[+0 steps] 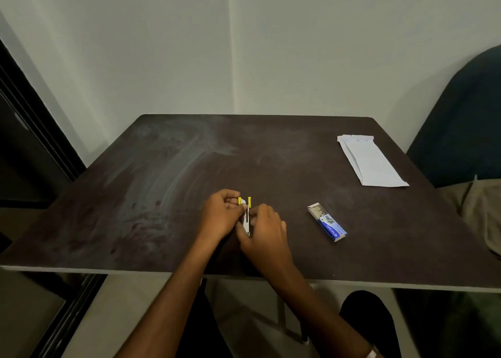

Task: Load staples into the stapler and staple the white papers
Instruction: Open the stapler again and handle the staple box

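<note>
A small stapler [246, 216] with a metal body and yellow tips sits between both hands near the table's front middle. My left hand [221, 215] grips its left side, thumb and fingers near the yellow end. My right hand [267, 229] pinches it from the right and covers its lower part. The stapler looks opened, its two yellow ends apart. A blue and white staple box [326, 221] lies open to the right of my hands. The white papers [368, 161] lie folded at the table's far right.
The dark table [162, 195] stands against a pale wall corner. A dark chair back [466, 119] rises at the right edge, with beige cloth [482, 211] below it. A black door frame [32, 130] runs along the left.
</note>
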